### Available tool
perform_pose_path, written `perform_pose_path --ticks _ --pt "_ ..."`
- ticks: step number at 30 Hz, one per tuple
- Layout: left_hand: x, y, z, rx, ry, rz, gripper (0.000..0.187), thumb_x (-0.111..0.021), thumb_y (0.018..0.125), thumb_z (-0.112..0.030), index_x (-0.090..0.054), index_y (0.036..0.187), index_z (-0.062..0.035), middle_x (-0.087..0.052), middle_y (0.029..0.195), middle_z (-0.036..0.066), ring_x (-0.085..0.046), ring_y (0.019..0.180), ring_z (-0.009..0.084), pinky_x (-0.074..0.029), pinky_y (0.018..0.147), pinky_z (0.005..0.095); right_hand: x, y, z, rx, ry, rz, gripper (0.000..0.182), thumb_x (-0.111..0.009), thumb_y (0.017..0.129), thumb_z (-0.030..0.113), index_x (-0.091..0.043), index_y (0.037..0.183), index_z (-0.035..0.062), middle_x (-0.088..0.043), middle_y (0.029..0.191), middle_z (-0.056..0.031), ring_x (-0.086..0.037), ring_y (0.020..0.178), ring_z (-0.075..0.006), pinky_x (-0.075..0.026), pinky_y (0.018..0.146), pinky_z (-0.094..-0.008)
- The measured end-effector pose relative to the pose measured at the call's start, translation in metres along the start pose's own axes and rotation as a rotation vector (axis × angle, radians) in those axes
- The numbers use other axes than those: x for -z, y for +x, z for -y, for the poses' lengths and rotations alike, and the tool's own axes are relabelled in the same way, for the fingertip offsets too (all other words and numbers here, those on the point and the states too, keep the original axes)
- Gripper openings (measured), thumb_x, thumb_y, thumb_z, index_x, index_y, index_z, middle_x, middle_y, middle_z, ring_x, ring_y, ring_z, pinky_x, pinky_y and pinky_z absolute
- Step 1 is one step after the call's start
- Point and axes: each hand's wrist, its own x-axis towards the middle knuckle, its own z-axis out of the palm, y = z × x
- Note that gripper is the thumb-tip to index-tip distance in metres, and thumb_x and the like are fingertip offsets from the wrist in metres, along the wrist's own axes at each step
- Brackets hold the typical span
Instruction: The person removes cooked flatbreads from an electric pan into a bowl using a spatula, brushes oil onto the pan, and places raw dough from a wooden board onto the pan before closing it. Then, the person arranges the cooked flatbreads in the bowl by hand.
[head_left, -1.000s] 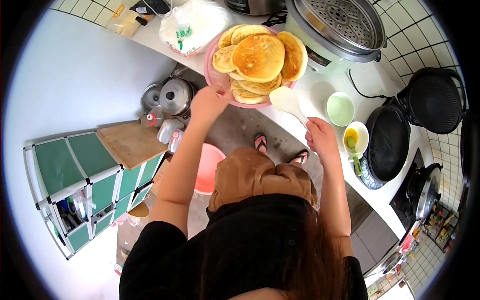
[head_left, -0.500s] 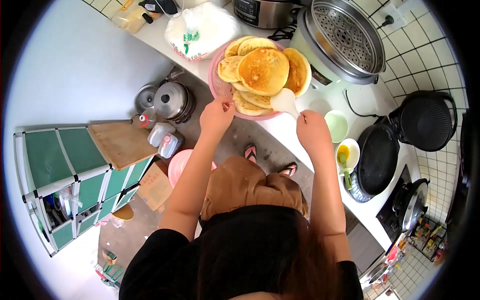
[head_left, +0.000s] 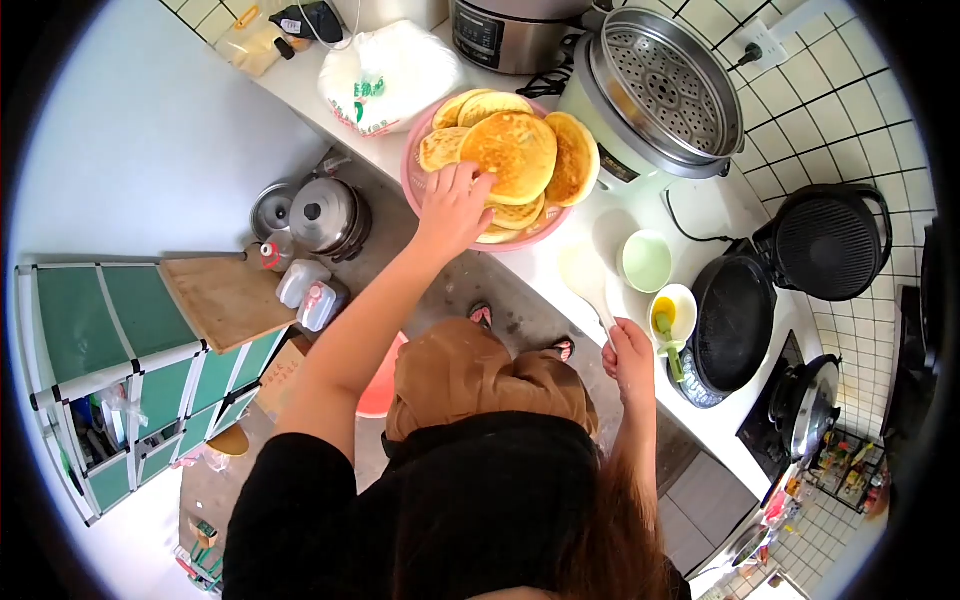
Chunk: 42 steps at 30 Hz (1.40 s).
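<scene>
Several round golden pancakes are heaped in a pink basket on the counter. My left hand reaches over the basket's near rim, fingers apart and touching the pancakes at the near left of the heap. I see no pancake lifted by it. Lower right, my right hand is closed round the handle of a white rice paddle. The paddle's flat blade is over the white counter, apart from the basket. Close to this hand are a pale green bowl and a white bowl with yellow liquid and a green-handled brush.
A black electric griddle has its lid raised, right of the bowls. Behind the basket stand a steamer, a pressure cooker and a white plastic bag. Lidded pots and a green cabinet are at left.
My right hand has drawn the paddle from the pancakes down over the counter. My left hand has moved from the basket's rim onto the pancakes. The whole view has shifted slightly.
</scene>
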Motion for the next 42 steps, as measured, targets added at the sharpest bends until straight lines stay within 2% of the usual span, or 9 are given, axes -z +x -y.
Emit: perform_pose_path --ticks 11,14,20,26,27,30,31,34,42 --pt "-0.036 0.017 0.01 -0.322 0.17 0.112 0.03 -0.065 0.06 -0.014 -0.054 0.088 -0.01 -0.052 0.093 0.004 -0.047 0.09 0.0207 -0.035 0.076 0.0331 0.016 -0.013 -0.004 0.047 0.078 -0.017 0.022 -0.045 0.09 0.014 -0.052 0.105 -0.0008 -0.044 0.057 0.0017 -0.034 0.044 -0.0036 -0.026 0.04 -0.0176" --pt "-0.027 0.031 0.013 -0.394 0.126 0.062 0.022 -0.06 0.061 -0.013 -0.056 0.082 -0.0094 -0.052 0.08 0.004 -0.047 0.081 0.0191 -0.035 0.07 0.0313 0.018 -0.016 -0.004 0.034 0.075 -0.027 0.021 -0.045 0.09 0.014 -0.052 0.104 -0.0006 -0.044 0.057 0.0021 -0.035 0.045 -0.0034 -0.026 0.04 -0.0174" --pt "0.018 0.093 0.02 -0.149 0.022 0.226 0.022 -0.064 0.06 -0.019 -0.057 0.079 -0.008 -0.056 0.078 0.008 -0.051 0.083 0.0222 -0.038 0.076 0.0339 0.024 -0.02 -0.011 0.036 0.107 -0.048 0.021 -0.046 0.09 0.014 -0.052 0.104 0.0003 -0.044 0.057 0.0022 -0.035 0.045 -0.0034 -0.026 0.04 -0.0172" --pt "0.06 0.134 0.028 -0.011 -0.141 0.235 0.029 -0.064 0.062 -0.024 -0.059 0.081 -0.0033 -0.059 0.075 0.013 -0.056 0.074 0.0284 -0.045 0.07 0.0369 0.025 -0.024 -0.006 0.025 0.104 -0.029 0.021 -0.046 0.09 0.014 -0.053 0.103 0.0003 -0.044 0.057 0.0024 -0.036 0.046 -0.0034 -0.028 0.041 -0.0171" --pt "0.066 0.136 0.03 0.002 -0.135 0.249 0.031 -0.064 0.064 -0.026 -0.06 0.085 -0.0028 -0.06 0.077 0.013 -0.058 0.075 0.0263 -0.046 0.07 0.034 0.025 -0.024 -0.006 0.023 0.109 -0.019 0.02 -0.047 0.09 0.014 -0.054 0.103 0.0003 -0.044 0.058 0.0024 -0.036 0.046 -0.0034 -0.028 0.041 -0.0171" --pt "0.087 0.13 0.027 0.28 -0.255 0.326 0.03 -0.063 0.066 -0.026 -0.06 0.083 -0.0023 -0.061 0.076 0.011 -0.058 0.071 0.0209 -0.046 0.067 0.0306 0.025 -0.021 -0.01 0.047 0.107 -0.018 0.021 -0.046 0.09 0.014 -0.054 0.102 0.0001 -0.044 0.057 0.0026 -0.036 0.046 -0.0034 -0.028 0.041 -0.0171" --pt "0.085 0.125 0.034 0.301 -0.216 0.292 0.033 -0.061 0.064 -0.034 -0.062 0.08 -0.0047 -0.063 0.071 0.011 -0.06 0.065 0.0217 -0.047 0.062 0.0311 0.024 -0.021 -0.01 0.049 0.103 -0.031 0.021 -0.046 0.09 0.014 -0.054 0.103 -0.0003 -0.043 0.057 0.0029 -0.036 0.046 -0.0033 -0.028 0.041 -0.0172" --pt "0.102 0.104 0.035 0.492 -0.155 0.353 0.035 -0.061 0.063 -0.035 -0.062 0.077 -0.0037 -0.062 0.066 0.01 -0.06 0.063 0.021 -0.046 0.061 0.0311 0.024 -0.019 -0.01 0.049 0.085 -0.012 0.022 -0.046 0.09 0.014 -0.054 0.103 -0.0009 -0.043 0.056 0.0031 -0.036 0.046 -0.0034 -0.027 0.041 -0.0172" --pt "0.083 0.031 0.058 0.922 -0.265 0.079 0.042 -0.061 0.066 -0.039 -0.061 0.069 0.0022 -0.059 0.059 0.008 -0.057 0.056 0.0174 -0.044 0.057 0.0297 0.013 -0.006 -0.009 0.086 0.042 0.047 0.022 -0.046 0.089 0.014 -0.054 0.103 -0.0011 -0.043 0.055 0.0031 -0.036 0.046 -0.0038 -0.028 0.042 -0.0176"
